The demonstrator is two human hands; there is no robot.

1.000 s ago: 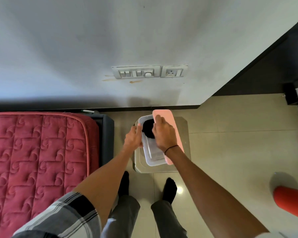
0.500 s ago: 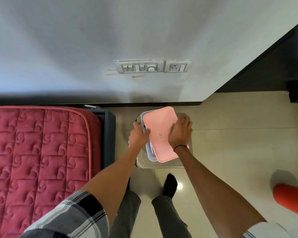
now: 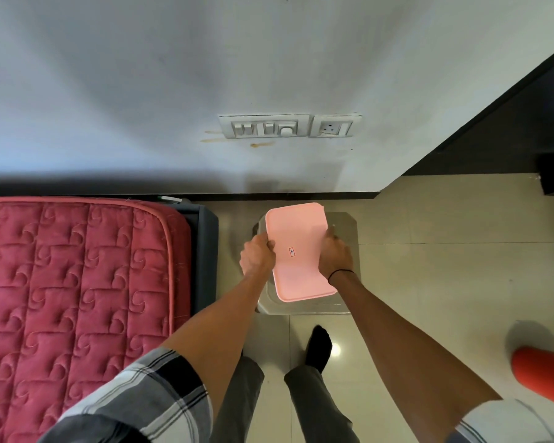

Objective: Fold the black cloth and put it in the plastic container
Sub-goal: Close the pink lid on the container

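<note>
A pink lid [image 3: 298, 247] lies flat over the clear plastic container [image 3: 271, 290], which stands on a small grey stool [image 3: 346, 225]. Only a thin strip of the container shows at the lid's left and near edges. The black cloth is hidden under the lid. My left hand [image 3: 257, 255] grips the lid's left edge, fingers curled over it. My right hand [image 3: 335, 255] presses on the lid's right edge.
A bed with a red quilted mattress [image 3: 77, 282] and dark frame stands close on the left of the stool. A wall with a switch panel [image 3: 266, 126] is just behind. My socked feet [image 3: 317, 346] are on the tiled floor; an orange object [image 3: 541, 378] lies at the right.
The black cloth was visible in the open container; my right hand swung the pink lid over it. Now the lid covers the container and both hands are at its side edges.
</note>
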